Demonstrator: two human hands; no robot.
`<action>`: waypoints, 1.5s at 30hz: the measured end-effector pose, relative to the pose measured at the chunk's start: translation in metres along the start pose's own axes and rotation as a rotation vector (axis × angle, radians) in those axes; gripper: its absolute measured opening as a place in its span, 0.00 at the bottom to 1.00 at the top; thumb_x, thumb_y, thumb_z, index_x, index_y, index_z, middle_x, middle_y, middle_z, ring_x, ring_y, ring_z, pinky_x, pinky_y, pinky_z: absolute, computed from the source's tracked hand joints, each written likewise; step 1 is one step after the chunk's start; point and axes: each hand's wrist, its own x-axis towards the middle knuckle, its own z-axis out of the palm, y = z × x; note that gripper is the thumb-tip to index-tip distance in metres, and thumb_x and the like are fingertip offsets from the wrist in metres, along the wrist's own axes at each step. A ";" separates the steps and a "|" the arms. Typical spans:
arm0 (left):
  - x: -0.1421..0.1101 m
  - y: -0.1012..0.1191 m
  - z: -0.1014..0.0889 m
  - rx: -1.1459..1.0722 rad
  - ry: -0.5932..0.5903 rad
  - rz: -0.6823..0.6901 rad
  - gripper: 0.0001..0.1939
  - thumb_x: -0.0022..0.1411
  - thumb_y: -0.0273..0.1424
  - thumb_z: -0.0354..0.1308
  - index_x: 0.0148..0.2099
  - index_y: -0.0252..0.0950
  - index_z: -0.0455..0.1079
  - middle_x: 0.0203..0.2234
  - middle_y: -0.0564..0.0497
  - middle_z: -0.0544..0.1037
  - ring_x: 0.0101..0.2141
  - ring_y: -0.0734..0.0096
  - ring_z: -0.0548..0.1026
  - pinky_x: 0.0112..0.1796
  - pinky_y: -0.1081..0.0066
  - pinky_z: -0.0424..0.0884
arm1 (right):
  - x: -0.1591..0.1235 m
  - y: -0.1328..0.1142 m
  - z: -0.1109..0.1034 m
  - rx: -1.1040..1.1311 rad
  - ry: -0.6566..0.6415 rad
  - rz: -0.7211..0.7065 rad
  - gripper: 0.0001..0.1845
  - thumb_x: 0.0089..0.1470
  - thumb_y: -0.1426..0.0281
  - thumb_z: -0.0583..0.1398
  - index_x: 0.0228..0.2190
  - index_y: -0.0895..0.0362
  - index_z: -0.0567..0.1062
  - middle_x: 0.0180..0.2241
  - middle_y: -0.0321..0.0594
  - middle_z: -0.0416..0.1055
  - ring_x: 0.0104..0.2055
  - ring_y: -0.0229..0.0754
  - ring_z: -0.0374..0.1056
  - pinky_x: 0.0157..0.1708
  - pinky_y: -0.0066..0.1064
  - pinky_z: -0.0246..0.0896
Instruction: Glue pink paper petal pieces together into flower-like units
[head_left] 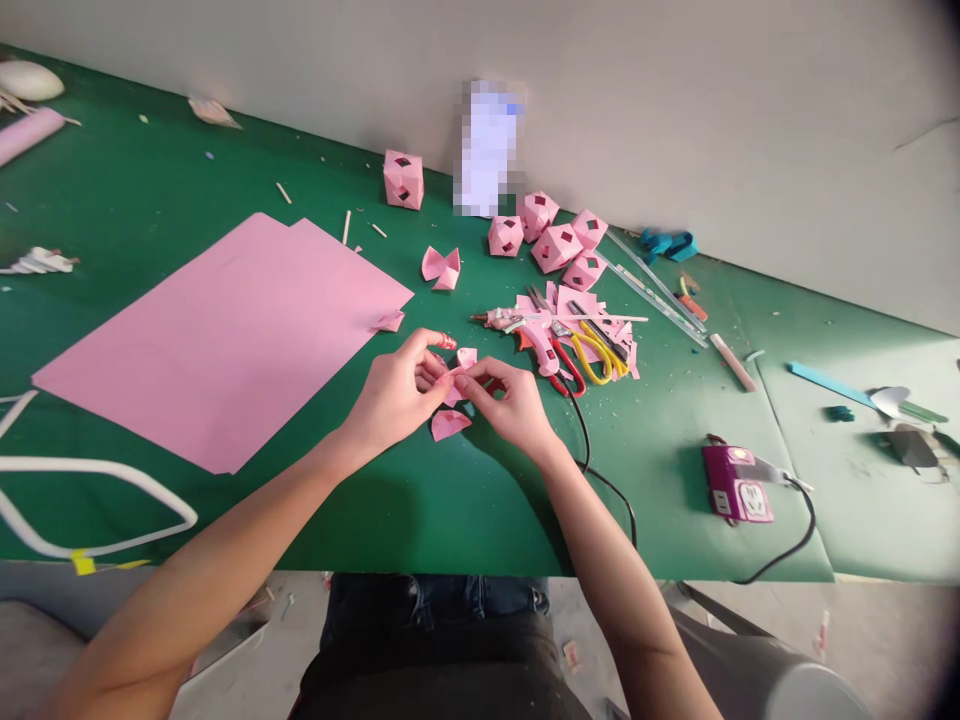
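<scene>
Both hands meet over the green table around a small folded piece of pink paper (455,394). My left hand (401,385) pinches its left side with thumb and fingers, and my right hand (510,400) pinches its right side. The fingers partly hide the piece. Just below them lies another pink paper piece (450,425). Beyond my hands sits a folded pink paper shape (441,268) with raised points. To the right of my right hand are a pink glue gun (536,328), yellow-handled scissors (592,357) and red-handled pliers (571,378) on pink paper scraps (634,350).
Large pink paper sheets (225,340) cover the left of the table (360,520). Several hollow pink paper shapes (556,247) stand near the wall, beside a blurred upright rectangle (487,150). Clear glue sticks (660,295) lie right. A purple power socket (739,485) trails a black cable.
</scene>
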 end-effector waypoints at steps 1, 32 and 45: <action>0.000 0.000 0.001 0.009 -0.004 0.003 0.15 0.66 0.36 0.63 0.53 0.39 0.70 0.33 0.51 0.84 0.34 0.64 0.85 0.38 0.67 0.82 | 0.000 0.000 0.001 -0.026 0.012 -0.015 0.16 0.63 0.56 0.64 0.30 0.53 0.81 0.30 0.38 0.80 0.31 0.40 0.70 0.31 0.33 0.61; 0.004 -0.001 0.000 0.028 -0.007 0.012 0.14 0.67 0.36 0.61 0.52 0.39 0.70 0.36 0.49 0.84 0.33 0.63 0.86 0.35 0.67 0.81 | 0.000 0.003 0.013 -0.021 0.159 -0.004 0.15 0.61 0.54 0.65 0.33 0.52 0.84 0.33 0.38 0.84 0.31 0.41 0.73 0.31 0.33 0.65; 0.004 0.001 -0.001 -0.029 -0.015 -0.042 0.15 0.65 0.34 0.63 0.53 0.39 0.70 0.36 0.49 0.84 0.31 0.64 0.86 0.34 0.68 0.82 | -0.001 0.000 0.010 -0.035 0.191 0.017 0.19 0.57 0.51 0.68 0.27 0.52 0.76 0.27 0.36 0.78 0.28 0.39 0.70 0.30 0.33 0.65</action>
